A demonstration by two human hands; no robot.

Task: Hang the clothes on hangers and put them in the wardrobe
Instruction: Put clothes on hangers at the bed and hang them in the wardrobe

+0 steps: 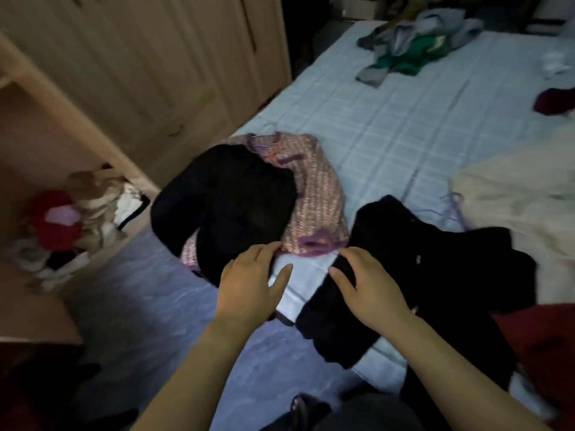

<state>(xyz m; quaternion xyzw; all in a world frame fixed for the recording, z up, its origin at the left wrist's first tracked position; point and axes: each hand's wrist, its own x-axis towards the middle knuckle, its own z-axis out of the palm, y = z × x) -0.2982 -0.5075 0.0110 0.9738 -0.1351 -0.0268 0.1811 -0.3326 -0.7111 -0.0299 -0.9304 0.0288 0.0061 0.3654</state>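
Black garment (pixel 435 265) lies at lower right of the frame, on the near edge of the bed (pixel 404 119), probably kept there for easy reach. Your right hand (pixel 370 284) rests spread flat on it, likely smoothing it for a hanger. Your left hand (pixel 252 275), fingers loose, touches the purple cardigan (pixel 314 194) hem. Neither hand pinches anything. The wardrobe (pixel 140 57) stands upper left.

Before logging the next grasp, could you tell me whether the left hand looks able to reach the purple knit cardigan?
Probably yes: the left hand lies at the hem of the purple knit cardigan, nothing between.
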